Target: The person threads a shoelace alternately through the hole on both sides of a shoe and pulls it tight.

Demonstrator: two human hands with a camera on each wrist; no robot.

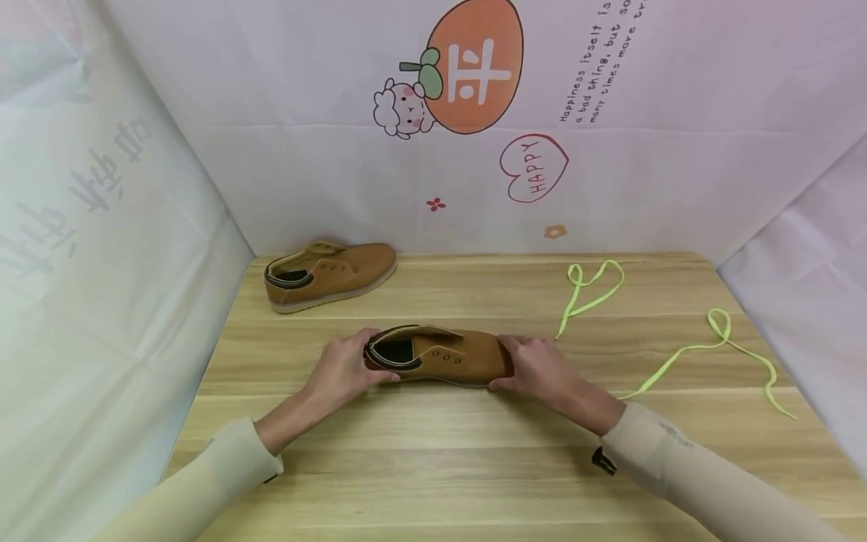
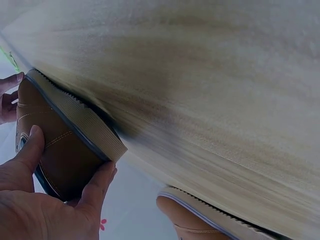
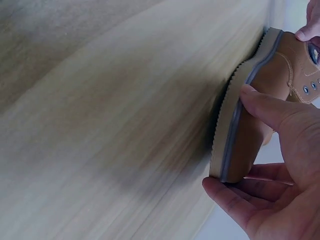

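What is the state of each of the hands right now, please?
Left hand: holding the nearer brown shoe at its heel end.
Right hand: holding the same shoe at its toe end.

we grip the shoe (image 1: 440,357) from both ends: our left hand (image 1: 344,367) at its heel, our right hand (image 1: 540,367) at its toe, thumbs (image 1: 386,376) on its near side, fingers (image 1: 368,333) on its far. our left arm (image 1: 233,459) and right arm (image 1: 677,463) slant in from its near side.

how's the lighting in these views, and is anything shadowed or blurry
Head: bright, the held shoe fairly sharp; left wrist: dimmer and bluish, a dark shadow on the tabletop beside the sole; right wrist: also dim, a shadow along the sole, the tabletop's grain soft.
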